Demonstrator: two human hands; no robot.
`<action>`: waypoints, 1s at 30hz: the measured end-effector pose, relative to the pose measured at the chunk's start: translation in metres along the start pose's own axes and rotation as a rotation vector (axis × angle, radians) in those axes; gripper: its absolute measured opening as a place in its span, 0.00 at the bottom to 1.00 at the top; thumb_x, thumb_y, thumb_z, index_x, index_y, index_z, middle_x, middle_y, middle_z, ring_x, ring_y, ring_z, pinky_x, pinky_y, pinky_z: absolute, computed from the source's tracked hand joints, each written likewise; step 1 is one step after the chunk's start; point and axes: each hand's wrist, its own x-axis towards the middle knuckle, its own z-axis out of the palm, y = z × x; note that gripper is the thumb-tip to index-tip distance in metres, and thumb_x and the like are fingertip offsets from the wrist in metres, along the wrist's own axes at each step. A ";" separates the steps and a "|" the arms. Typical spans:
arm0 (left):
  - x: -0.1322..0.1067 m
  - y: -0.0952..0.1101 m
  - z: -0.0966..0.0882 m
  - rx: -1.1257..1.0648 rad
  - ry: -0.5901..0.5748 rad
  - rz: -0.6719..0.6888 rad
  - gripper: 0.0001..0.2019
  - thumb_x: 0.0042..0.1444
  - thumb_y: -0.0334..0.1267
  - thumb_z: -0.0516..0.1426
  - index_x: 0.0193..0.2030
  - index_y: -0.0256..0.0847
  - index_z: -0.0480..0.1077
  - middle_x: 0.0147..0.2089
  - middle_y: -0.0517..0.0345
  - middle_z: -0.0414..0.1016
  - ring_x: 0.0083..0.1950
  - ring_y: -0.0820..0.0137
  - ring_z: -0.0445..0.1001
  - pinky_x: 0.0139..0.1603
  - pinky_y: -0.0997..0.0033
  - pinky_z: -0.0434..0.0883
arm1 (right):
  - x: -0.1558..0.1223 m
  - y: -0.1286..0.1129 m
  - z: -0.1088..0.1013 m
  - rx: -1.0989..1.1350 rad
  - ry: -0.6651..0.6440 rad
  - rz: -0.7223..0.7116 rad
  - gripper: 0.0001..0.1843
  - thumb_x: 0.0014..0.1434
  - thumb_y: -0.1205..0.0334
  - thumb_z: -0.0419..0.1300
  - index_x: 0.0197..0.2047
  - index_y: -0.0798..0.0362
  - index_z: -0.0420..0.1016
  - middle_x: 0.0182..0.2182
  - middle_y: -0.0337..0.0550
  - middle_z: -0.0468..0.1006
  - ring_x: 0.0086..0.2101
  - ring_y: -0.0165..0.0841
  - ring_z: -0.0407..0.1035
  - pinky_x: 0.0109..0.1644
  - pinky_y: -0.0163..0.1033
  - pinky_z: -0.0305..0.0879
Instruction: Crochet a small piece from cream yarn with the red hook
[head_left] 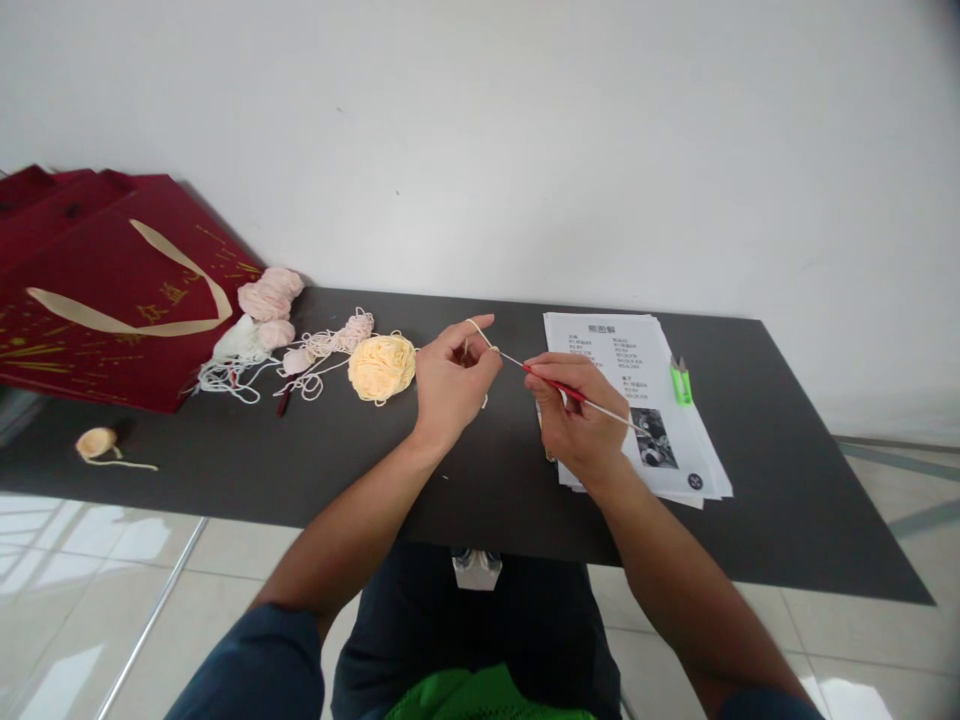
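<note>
Between the fingers of my left hand [455,380] a strand of pale yellow yarn [477,328] is pinched, looped over the raised index finger. My right hand [581,415] grips a crochet hook [564,388] with a red handle and metal shaft. The hook's thin tip reaches left to the yarn at my left fingertips. Just left of my left hand lies a yellow ball of yarn [382,368]. Any stitches in the left pinch are too small to make out.
Printed sheets [600,350] lie under and beyond my right hand, with green thread snips [681,382] on them. Pink yarn [270,293] and tangled strands lie by a red gift bag [112,290]. A small crocheted piece [97,442] sits far left. A wall stands behind the table [787,480].
</note>
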 end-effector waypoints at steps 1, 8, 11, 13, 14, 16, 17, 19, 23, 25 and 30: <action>-0.001 0.000 0.000 0.041 -0.005 0.046 0.20 0.50 0.27 0.63 0.51 0.41 0.82 0.28 0.66 0.72 0.27 0.78 0.66 0.31 0.75 0.65 | 0.000 -0.001 0.000 0.003 0.014 0.023 0.10 0.63 0.69 0.67 0.45 0.44 0.80 0.41 0.42 0.86 0.42 0.36 0.82 0.47 0.45 0.80; -0.001 -0.002 -0.004 0.065 -0.131 0.156 0.20 0.50 0.25 0.62 0.48 0.44 0.84 0.29 0.64 0.74 0.28 0.77 0.66 0.32 0.75 0.65 | 0.010 -0.002 -0.006 0.267 0.112 0.419 0.02 0.63 0.63 0.68 0.38 0.49 0.80 0.36 0.39 0.84 0.26 0.27 0.75 0.28 0.35 0.72; 0.002 -0.002 -0.006 -0.032 -0.206 0.064 0.19 0.49 0.26 0.63 0.48 0.43 0.84 0.27 0.64 0.74 0.27 0.77 0.66 0.30 0.75 0.65 | 0.015 0.000 -0.010 0.379 0.099 0.486 0.03 0.61 0.64 0.70 0.36 0.50 0.80 0.34 0.38 0.84 0.26 0.26 0.74 0.27 0.34 0.70; 0.005 -0.001 -0.007 -0.116 -0.255 -0.006 0.19 0.48 0.27 0.65 0.49 0.43 0.84 0.26 0.64 0.74 0.26 0.77 0.67 0.30 0.74 0.65 | 0.017 0.001 -0.013 0.436 0.092 0.492 0.04 0.60 0.65 0.70 0.36 0.50 0.79 0.34 0.38 0.84 0.25 0.26 0.73 0.27 0.34 0.69; 0.006 -0.002 -0.007 -0.165 -0.280 -0.042 0.19 0.48 0.27 0.65 0.48 0.43 0.84 0.26 0.65 0.74 0.26 0.77 0.67 0.30 0.74 0.66 | 0.018 0.002 -0.014 0.456 0.086 0.492 0.05 0.60 0.65 0.71 0.36 0.50 0.79 0.33 0.38 0.84 0.25 0.26 0.73 0.27 0.34 0.69; 0.009 -0.002 -0.008 -0.265 -0.335 -0.116 0.19 0.45 0.26 0.66 0.46 0.44 0.85 0.26 0.64 0.75 0.26 0.76 0.69 0.30 0.74 0.67 | 0.019 0.001 -0.016 0.479 0.068 0.489 0.06 0.59 0.66 0.72 0.35 0.50 0.79 0.33 0.38 0.84 0.25 0.26 0.73 0.27 0.35 0.68; 0.010 -0.002 -0.009 -0.310 -0.360 -0.154 0.19 0.44 0.26 0.66 0.44 0.44 0.85 0.26 0.64 0.75 0.26 0.76 0.69 0.29 0.74 0.68 | 0.019 0.001 -0.017 0.485 0.056 0.487 0.06 0.59 0.66 0.72 0.35 0.50 0.79 0.33 0.38 0.84 0.25 0.26 0.73 0.28 0.35 0.68; 0.012 -0.001 -0.010 -0.374 -0.396 -0.229 0.18 0.42 0.25 0.66 0.41 0.43 0.85 0.26 0.63 0.76 0.26 0.76 0.69 0.28 0.75 0.68 | 0.019 0.000 -0.018 0.490 0.033 0.474 0.06 0.59 0.67 0.72 0.35 0.50 0.79 0.33 0.38 0.84 0.26 0.27 0.73 0.28 0.35 0.68; 0.015 0.001 -0.013 -0.448 -0.462 -0.336 0.17 0.39 0.24 0.66 0.38 0.41 0.85 0.24 0.62 0.75 0.24 0.76 0.68 0.25 0.76 0.66 | 0.018 0.000 -0.019 0.508 0.006 0.445 0.06 0.59 0.67 0.72 0.36 0.49 0.79 0.33 0.38 0.84 0.26 0.27 0.73 0.29 0.36 0.68; 0.015 0.001 -0.013 -0.476 -0.490 -0.364 0.16 0.39 0.24 0.66 0.36 0.41 0.85 0.24 0.61 0.75 0.24 0.76 0.68 0.24 0.76 0.66 | 0.018 0.002 -0.019 0.544 0.005 0.446 0.06 0.59 0.66 0.72 0.36 0.49 0.79 0.33 0.38 0.84 0.26 0.27 0.73 0.28 0.36 0.67; 0.016 0.002 -0.014 -0.482 -0.482 -0.385 0.14 0.37 0.23 0.65 0.33 0.40 0.85 0.23 0.60 0.77 0.23 0.77 0.69 0.24 0.77 0.68 | 0.018 0.006 -0.018 0.673 0.017 0.482 0.07 0.58 0.65 0.73 0.35 0.49 0.79 0.32 0.38 0.84 0.25 0.26 0.72 0.26 0.35 0.65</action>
